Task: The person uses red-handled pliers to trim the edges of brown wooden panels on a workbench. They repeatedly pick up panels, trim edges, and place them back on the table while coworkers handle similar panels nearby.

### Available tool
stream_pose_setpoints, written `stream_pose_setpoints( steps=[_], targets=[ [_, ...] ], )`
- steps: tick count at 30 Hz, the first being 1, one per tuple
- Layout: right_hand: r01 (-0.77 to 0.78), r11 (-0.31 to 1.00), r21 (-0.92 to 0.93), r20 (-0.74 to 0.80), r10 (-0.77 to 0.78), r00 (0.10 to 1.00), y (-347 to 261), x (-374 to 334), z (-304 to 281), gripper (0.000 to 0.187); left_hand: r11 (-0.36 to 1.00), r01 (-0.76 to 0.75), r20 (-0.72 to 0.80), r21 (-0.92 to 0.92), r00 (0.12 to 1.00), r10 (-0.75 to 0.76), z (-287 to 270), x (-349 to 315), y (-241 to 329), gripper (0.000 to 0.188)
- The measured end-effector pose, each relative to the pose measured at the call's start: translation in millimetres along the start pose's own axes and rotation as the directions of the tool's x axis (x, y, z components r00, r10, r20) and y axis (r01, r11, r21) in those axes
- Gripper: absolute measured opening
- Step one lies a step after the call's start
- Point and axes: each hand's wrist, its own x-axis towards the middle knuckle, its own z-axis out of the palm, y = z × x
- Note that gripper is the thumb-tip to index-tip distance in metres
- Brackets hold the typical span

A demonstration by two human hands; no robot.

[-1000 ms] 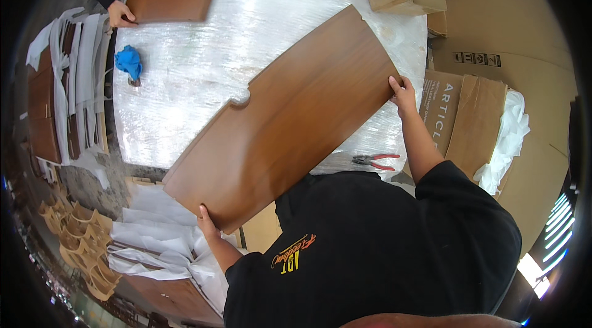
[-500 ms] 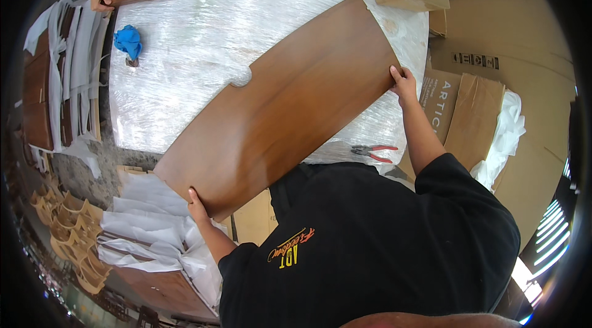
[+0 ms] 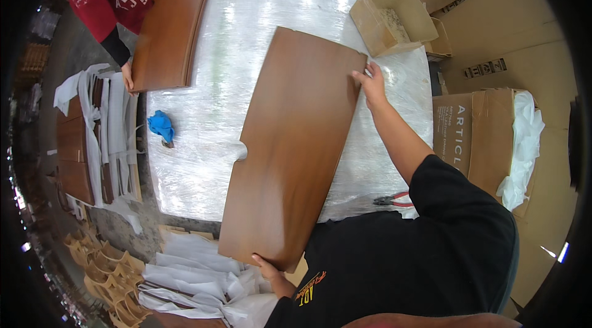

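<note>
A brown wooden panel (image 3: 290,149) with a small rounded notch in its left edge slants across the plastic-wrapped table (image 3: 246,13). My left hand (image 3: 266,267) grips its near end, thumb on the top face and fingers underneath. At the far right corner my right hand (image 3: 372,84) pinches the panel's edge, its other fingers partly behind. Red-handled pliers (image 3: 393,200) lie on the wrap by my right upper arm. A crumpled blue cloth or glove (image 3: 161,126) rests on the table's left side.
Across the table a person in a red top (image 3: 111,1) holds another wooden panel (image 3: 169,32). An open cardboard box (image 3: 394,20) sits at the far right. Panels with white sheets (image 3: 114,137) are stacked at left; more white wrapping (image 3: 191,272) lies near my left arm. Cartons (image 3: 481,143) stand right.
The panel has swung to a steeper slant, its far end moving left and its near end right. Both hands keep hold. The other person has come further into view.
</note>
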Motion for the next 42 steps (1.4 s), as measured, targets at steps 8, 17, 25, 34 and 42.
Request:
stream_pose_setpoints(
  steps=[8, 17, 25, 34, 42],
  targets=[
    [-0.317, 0.949, -0.005, 0.365, 0.296, 0.883, -24.0, -68.5, 48.1, 0.081, 0.992, 0.088, 0.047, -0.09, 0.995, -0.084, 134.3, -40.0, 80.6, 0.109],
    [-0.45, 0.88, 0.151, 0.447, 0.346, 0.825, -61.4, -122.0, 100.6, 0.08, 0.995, 0.092, 0.102, -0.049, 0.991, -0.086, 236.9, -34.5, 131.3, 0.106],
    [-0.239, 0.961, 0.142, 0.369, 0.172, 0.913, -76.6, 10.1, 170.4, 0.069, 0.99, 0.083, 0.377, -0.11, 0.925, -0.036, 343.1, -15.0, 174.6, 0.082],
    [-0.172, 0.976, 0.132, 0.329, 0.121, 0.937, -109.3, 165.4, 264.1, 0.057, 0.999, -0.015, 0.614, -0.051, 0.788, 0.043, 466.1, 21.3, 264.3, 0.08],
    [-0.237, 0.971, -0.02, 0.31, 0.232, 0.922, -130.0, 238.6, 296.8, 0.05, 0.995, 0.0, 0.64, -0.095, 0.766, 0.061, 538.8, 38.5, 301.4, 0.078]
  ],
)
